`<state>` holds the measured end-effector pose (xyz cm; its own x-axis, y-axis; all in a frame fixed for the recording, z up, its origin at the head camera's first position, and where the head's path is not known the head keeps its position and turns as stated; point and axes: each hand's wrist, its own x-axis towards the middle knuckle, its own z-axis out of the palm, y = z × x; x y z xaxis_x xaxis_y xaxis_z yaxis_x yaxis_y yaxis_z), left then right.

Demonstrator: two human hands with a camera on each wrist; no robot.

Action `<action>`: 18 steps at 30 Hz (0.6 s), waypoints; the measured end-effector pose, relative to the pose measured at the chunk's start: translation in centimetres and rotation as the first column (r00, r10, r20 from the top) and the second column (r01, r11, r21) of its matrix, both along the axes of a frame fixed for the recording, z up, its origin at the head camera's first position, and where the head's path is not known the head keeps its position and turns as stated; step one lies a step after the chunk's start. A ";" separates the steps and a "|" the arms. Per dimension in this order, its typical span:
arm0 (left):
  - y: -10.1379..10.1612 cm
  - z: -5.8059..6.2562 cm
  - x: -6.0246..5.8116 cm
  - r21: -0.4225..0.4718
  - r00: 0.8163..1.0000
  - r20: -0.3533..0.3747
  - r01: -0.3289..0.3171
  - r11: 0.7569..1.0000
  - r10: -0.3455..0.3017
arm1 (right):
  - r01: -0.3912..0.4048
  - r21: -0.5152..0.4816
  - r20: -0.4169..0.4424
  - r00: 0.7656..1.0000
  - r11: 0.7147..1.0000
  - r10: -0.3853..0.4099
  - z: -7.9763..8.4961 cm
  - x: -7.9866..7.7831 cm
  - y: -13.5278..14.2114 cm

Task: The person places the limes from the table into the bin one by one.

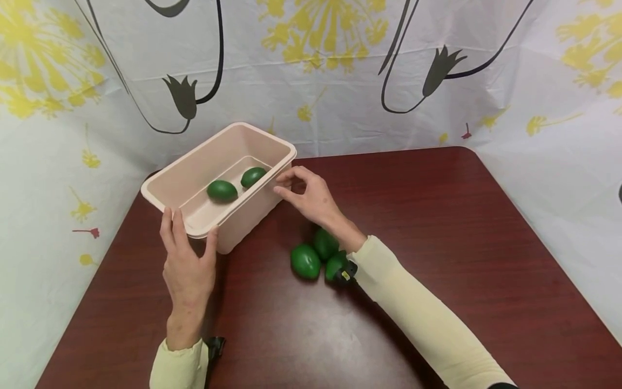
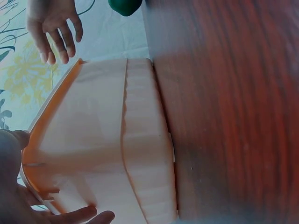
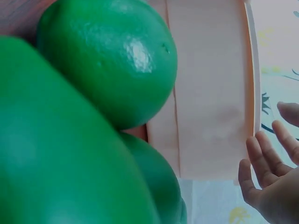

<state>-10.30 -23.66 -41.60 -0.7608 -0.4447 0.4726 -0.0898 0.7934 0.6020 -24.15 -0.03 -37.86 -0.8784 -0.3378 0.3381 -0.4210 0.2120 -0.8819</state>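
Note:
A beige plastic bin (image 1: 245,219) stands on the table with two glossy green limes inside, one nearer the middle (image 1: 222,191) and one farther right (image 1: 253,176). My left hand (image 1: 188,267) holds its near corner, with the thumb on the long side and fingers over the end wall's rim. At the bin's right end hovers my right hand (image 1: 316,200), thumb and fingers apart with nothing between them, fingertips close to the rim. Below the right wrist sit more limes (image 1: 305,262), bunched together on the wood; they fill much of the right wrist view (image 3: 110,60).
The dark red-brown table (image 1: 437,227) ends at the back against a white sheet (image 1: 340,124) printed with yellow and dark flowers. A small black camera (image 1: 344,273) on the right wrist overlaps one lime. Another wrist mount (image 1: 215,346) shows at the left sleeve.

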 end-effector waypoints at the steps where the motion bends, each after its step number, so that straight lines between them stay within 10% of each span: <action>1: 0.0 0.0 0.0 -0.001 1.000 0.001 0.001 1.000 -0.001 | 0.002 0.005 -0.003 1.000 1.000 -0.002 0.1 0.0 0.1; 18: -0.1 -0.1 -0.1 0.006 1.000 -0.007 0.005 1.000 -0.004 | 0.026 0.088 0.017 0.999 0.996 -0.027 1.6 0.0 2.3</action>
<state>-10.40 -23.74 -41.74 -0.7596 -0.4442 0.4751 -0.0821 0.7901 0.6074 -24.12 2.27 -36.30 -0.8931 -0.3421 0.2923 -0.3985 0.2995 -0.8669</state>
